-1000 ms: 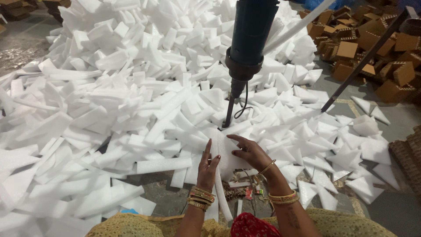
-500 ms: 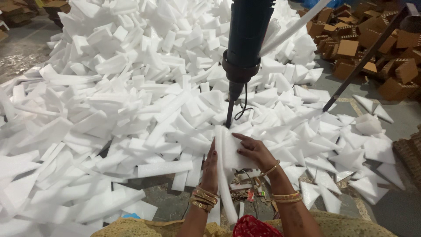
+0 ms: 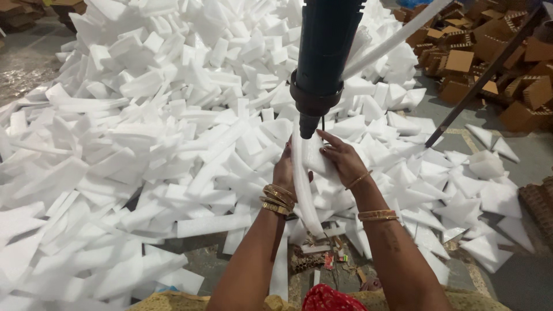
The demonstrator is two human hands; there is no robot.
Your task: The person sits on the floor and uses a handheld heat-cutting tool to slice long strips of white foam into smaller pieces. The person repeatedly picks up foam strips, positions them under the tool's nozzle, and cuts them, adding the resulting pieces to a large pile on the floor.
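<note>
White foam strip (image 3: 304, 190) between both hands

A packaging workshop: a huge heap of white foam offcuts (image 3: 173, 144) covers the concrete floor (image 3: 23, 63), with stacked brown cardboard pieces (image 3: 489, 52) beyond.

Both forearms reach forward (bangles at each wrist), left hand (image 3: 285, 170) and right hand (image 3: 340, 158) raised close together, fingers curled.

long white foam strip (image 3: 304, 190), folded lengthwise, upright, top under dark nozzle (image 3: 308, 124)
</note>
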